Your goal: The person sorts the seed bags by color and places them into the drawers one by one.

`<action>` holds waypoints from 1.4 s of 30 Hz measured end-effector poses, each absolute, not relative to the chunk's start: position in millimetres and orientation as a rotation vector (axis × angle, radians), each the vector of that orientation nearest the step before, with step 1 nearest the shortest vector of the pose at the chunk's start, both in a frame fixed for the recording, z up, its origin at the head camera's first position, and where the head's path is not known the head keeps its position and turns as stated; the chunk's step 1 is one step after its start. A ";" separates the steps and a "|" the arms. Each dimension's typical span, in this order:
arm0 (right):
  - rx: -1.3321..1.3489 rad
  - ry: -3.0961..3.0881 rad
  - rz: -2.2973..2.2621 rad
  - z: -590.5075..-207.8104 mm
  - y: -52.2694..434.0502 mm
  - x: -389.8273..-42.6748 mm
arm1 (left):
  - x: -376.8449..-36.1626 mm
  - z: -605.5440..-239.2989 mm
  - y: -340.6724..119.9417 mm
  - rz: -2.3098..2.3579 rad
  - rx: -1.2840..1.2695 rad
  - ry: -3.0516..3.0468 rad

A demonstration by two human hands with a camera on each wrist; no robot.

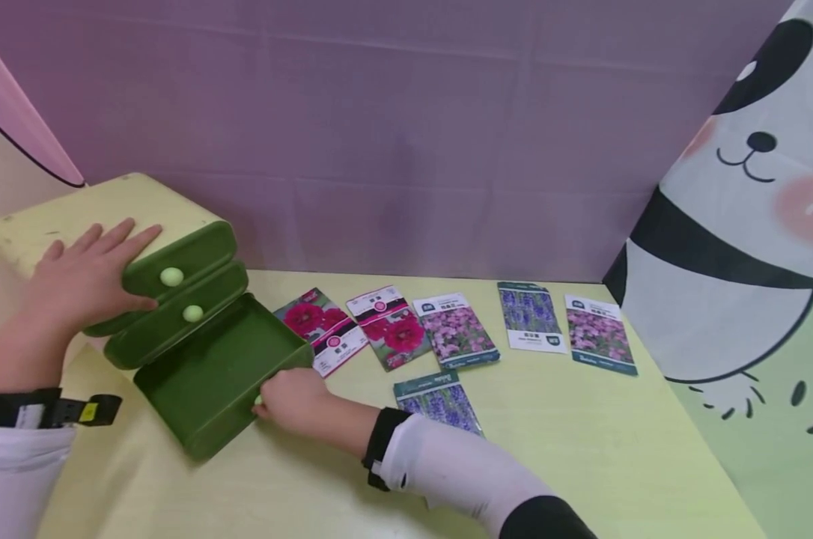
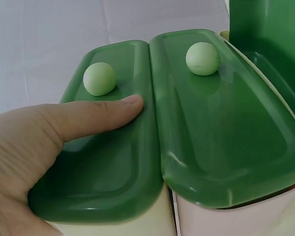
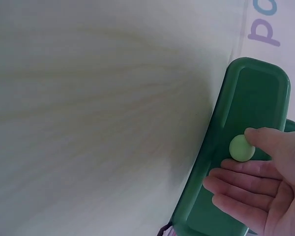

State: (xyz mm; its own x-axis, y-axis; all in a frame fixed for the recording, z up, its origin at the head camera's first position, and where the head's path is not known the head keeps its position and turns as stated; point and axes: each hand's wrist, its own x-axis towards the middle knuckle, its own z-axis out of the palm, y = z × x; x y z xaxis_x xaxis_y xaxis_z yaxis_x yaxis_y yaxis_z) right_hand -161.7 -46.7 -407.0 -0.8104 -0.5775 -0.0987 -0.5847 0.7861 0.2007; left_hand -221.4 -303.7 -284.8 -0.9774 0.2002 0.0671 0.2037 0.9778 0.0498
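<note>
A small cabinet with a cream body and green drawer fronts stands at the left of the table. My left hand rests on its top with fingers spread, the thumb lying against the upper drawer front. The middle drawer front, also with a round pale green knob, is just below that one. The bottom drawer is pulled well out, its green floor visible. My right hand pinches that drawer's knob between thumb and index finger, the other fingers lying near the drawer front.
Several seed packets with flower pictures lie on the table: red ones, pink ones and purple ones. One purple packet lies partly behind my right forearm. A purple cloth hangs behind; a panda print is at right.
</note>
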 end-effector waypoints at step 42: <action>-0.361 2.856 -0.484 -392.7 36.1 -308.3 | -221.2 -289.5 -303.3 -0.100 -0.338 -3.040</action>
